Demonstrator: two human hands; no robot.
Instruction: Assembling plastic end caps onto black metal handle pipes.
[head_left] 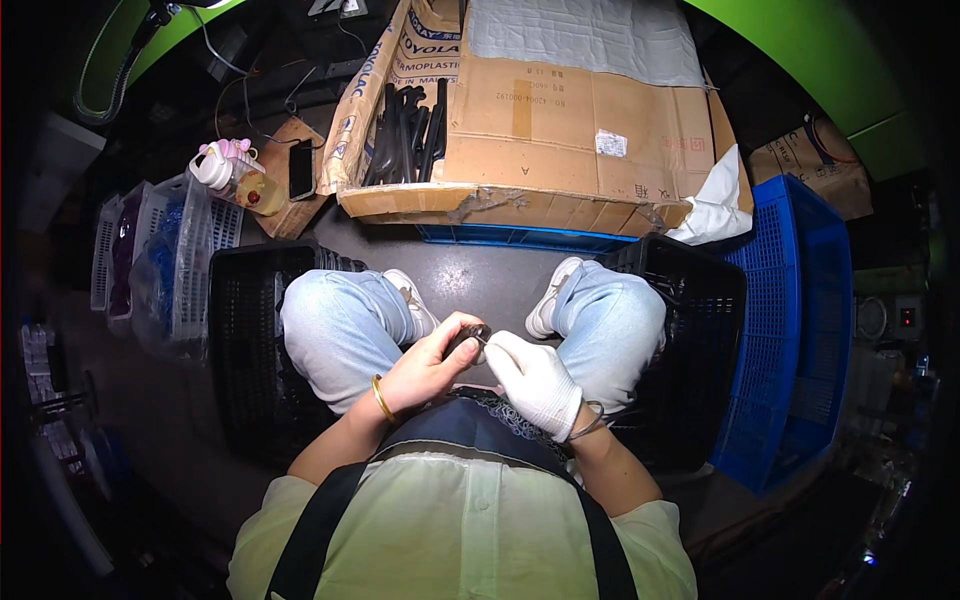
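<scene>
At the centre of the frame, just above the lap, the bare left hand (428,368) is curled closed around a small dark part (468,338), pinching it between thumb and fingers, while the white-gloved right hand (535,380) is closed too and meets the same part from the right side; what its fingertips do there is too small to tell. The work looks like fine trimming or fitting of the part, so it would go best with the part kept low between the knees, the left grip steady and the gloved hand doing only small, controlled moves, with any scrap let fall clear of the lap. To either side of the legs stand black mesh crates, one at centre left (245,330) and one at centre right (700,340), close enough for dropping parts without leaning. Further right is a blue crate (800,330). In the upper middle an open cardboard box (560,130) holds black curved tubes (405,130), with a bottle (235,175) at upper left.
</scene>
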